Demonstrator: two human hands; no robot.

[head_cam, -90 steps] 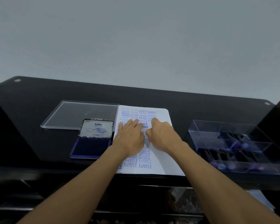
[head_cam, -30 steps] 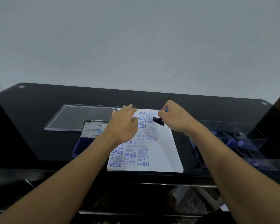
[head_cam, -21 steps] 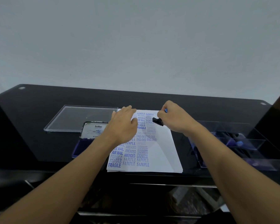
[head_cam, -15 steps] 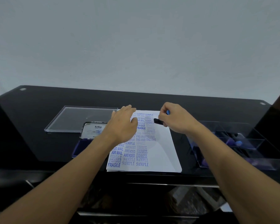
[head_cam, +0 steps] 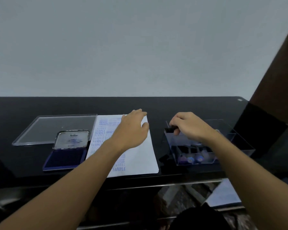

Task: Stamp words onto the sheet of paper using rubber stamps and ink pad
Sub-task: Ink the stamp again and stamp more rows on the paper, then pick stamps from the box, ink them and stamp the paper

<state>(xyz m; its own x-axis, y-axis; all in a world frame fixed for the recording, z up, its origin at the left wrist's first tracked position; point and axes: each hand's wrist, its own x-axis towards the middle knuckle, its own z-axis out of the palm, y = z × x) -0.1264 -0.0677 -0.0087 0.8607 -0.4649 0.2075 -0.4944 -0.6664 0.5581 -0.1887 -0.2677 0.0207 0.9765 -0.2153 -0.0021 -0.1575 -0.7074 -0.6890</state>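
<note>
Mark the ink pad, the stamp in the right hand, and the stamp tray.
ink pad [head_cam: 65,159]: head view, blue inked surface.
stamp [head_cam: 170,129]: head view, black base end.
stamp tray [head_cam: 171,146]: head view, clear left wall.

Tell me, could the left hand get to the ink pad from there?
Probably yes: the left hand rests on the paper, and the ink pad lies open right beside that sheet, with nothing between them.
</note>
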